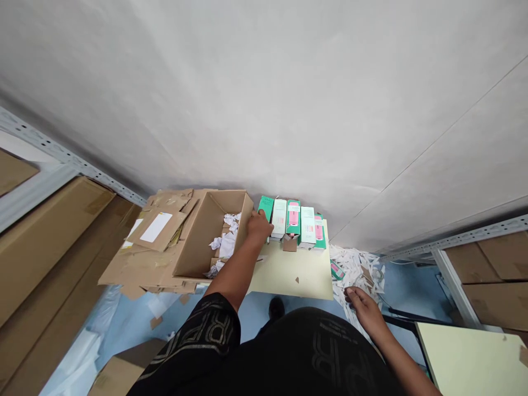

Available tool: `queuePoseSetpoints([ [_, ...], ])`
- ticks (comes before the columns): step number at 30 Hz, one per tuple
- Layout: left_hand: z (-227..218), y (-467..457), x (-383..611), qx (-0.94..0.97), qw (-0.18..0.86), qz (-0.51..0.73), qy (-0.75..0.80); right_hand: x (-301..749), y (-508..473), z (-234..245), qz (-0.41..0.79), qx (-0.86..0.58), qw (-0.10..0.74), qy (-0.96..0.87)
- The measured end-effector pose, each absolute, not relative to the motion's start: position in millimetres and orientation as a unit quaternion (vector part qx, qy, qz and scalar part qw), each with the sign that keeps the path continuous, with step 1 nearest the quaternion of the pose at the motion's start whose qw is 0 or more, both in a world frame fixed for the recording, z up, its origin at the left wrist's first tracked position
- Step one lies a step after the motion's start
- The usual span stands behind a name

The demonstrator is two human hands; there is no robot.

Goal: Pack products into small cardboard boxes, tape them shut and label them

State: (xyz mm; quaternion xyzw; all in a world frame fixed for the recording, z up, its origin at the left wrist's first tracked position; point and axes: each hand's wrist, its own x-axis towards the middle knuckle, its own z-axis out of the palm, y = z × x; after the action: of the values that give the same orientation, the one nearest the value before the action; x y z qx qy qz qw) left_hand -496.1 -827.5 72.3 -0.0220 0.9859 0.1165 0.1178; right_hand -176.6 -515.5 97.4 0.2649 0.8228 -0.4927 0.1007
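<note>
My left hand (259, 226) reaches across to a slim green box (267, 204), its fingers closed around the box's near end. That green box is the leftmost of a row of small boxes against the wall. Beside it lie a white box (279, 215), a green box with a pink picture (293, 212), another white box (307, 223) and a second pink-pictured green box (319, 231). My right hand (365, 309) hangs low at the right with fingers loosely curled and apart, nothing visible in it. Left of my left hand stands an uncapped cardboard carton (198, 242) with crumpled white paper (228, 242) inside.
Flattened cardboard (144, 258) with white labels is stacked left of the carton. The row rests on a pale yellow tabletop (289, 275). Paper scraps (355, 269) lie heaped to the right. Shelves with cartons (490, 264) stand both sides; another yellow tabletop (466, 357) is lower right.
</note>
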Motion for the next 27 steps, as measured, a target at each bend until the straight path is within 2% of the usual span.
queuePoseSetpoints([
  [8,121.0,-847.3,-483.0,-0.080,0.069,0.215,0.971,-183.3,-514.8,98.1,-0.512,0.251,0.118,0.813],
  [12,151.0,-866.9,-464.9,-0.127,0.065,0.345,0.928,-195.6,-518.4,97.2,-0.521,0.245,0.126,0.808],
  [16,173.5,-875.8,-438.6,-0.150,0.096,0.530,0.829,-228.2,-536.0,109.1,-0.547,0.216,0.131,0.799],
  [20,182.0,-869.8,-407.7,-0.114,0.148,0.692,0.697,-279.9,-570.1,141.4,-0.604,0.196,0.122,0.762],
  [27,169.3,-849.6,-366.0,-0.046,0.203,0.760,0.615,-341.6,-632.5,184.6,-0.766,0.195,0.131,0.598],
])
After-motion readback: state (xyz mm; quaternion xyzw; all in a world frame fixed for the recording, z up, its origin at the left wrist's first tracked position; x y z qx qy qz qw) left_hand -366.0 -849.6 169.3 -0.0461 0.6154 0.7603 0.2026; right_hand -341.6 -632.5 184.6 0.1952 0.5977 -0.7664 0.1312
